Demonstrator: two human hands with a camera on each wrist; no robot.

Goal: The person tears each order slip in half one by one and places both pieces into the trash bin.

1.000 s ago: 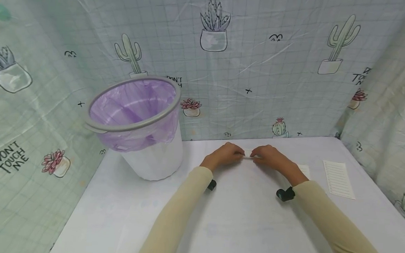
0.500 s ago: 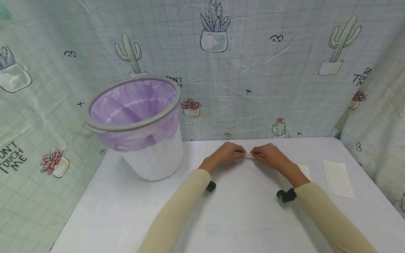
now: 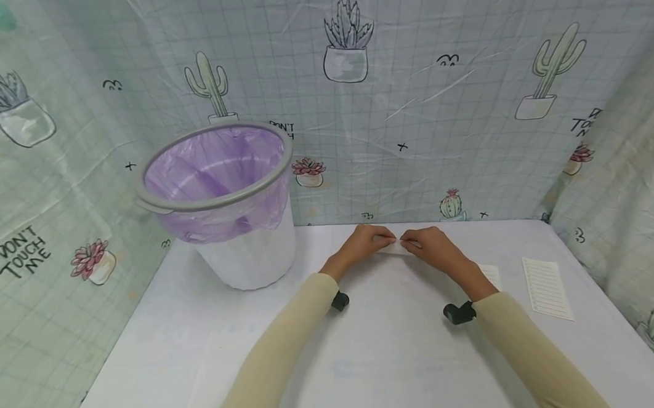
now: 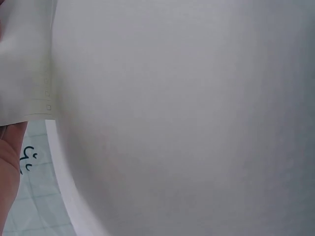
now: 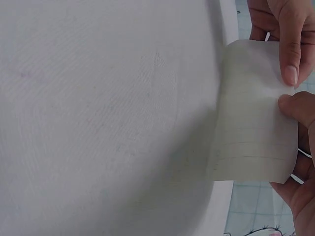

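- The left forearm (image 3: 283, 343) is directed towards one o'clock; the right forearm (image 3: 546, 357), towards half past ten.
- Both wrists (image 3: 331, 267) are slightly bent inwards.
- The left hand (image 3: 360, 244) is turned towards two o'clock, the right hand (image 3: 440, 250) towards ten.
- The left thumb (image 5: 290, 54) and the right thumb (image 5: 299, 106) are placed tip near tip, slightly apart.
- By each hand, a pinch is formed between thumb and fingers (image 5: 263, 28).

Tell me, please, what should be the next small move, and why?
Perhaps start a small tear in the paper: the left hand and right hand pinch it along one edge, their fingers close together, and no tear is visible.
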